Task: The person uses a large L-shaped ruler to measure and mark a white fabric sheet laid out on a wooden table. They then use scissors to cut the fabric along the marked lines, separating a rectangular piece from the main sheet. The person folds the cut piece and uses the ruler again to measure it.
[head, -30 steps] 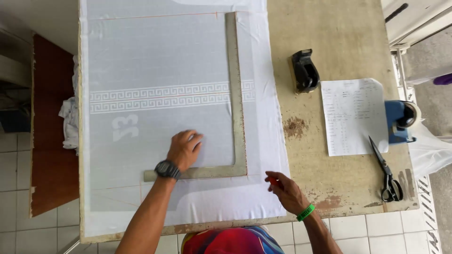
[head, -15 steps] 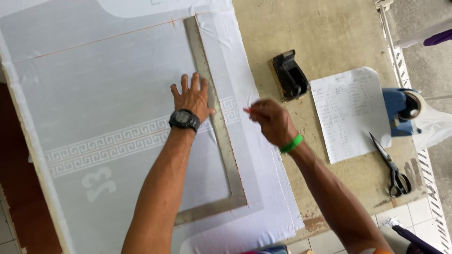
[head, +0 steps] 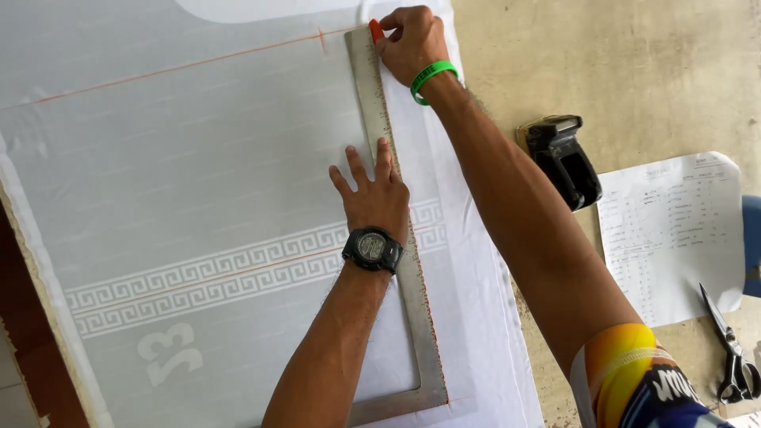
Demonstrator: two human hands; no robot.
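Observation:
White fabric (head: 182, 158) with a woven key-pattern band lies spread over the table. A metal L-shaped square ruler (head: 392, 238) rests on it, long arm running up the cloth. My left hand (head: 372, 194), with a black wristwatch, presses flat on the ruler's long arm, fingers spread. My right hand (head: 411, 40), with a green wristband, is at the ruler's far end, pinching an orange marking chalk (head: 375, 32) against the ruler's edge. An orange line (head: 182, 65) crosses the fabric near the top, and an orange dotted trace runs down along the ruler's right edge.
On the bare worn tabletop (head: 634, 71) to the right lie a black handheld tool (head: 564, 158), a printed paper sheet (head: 674, 234) and black scissors (head: 733, 353). A blue object (head: 751, 246) sits at the right edge. The table's left edge and dark floor show at lower left.
My right hand has moved up from the ruler's middle to its far end with the chalk. My left hand has stayed flat on the ruler. The view has tilted and moved closer.

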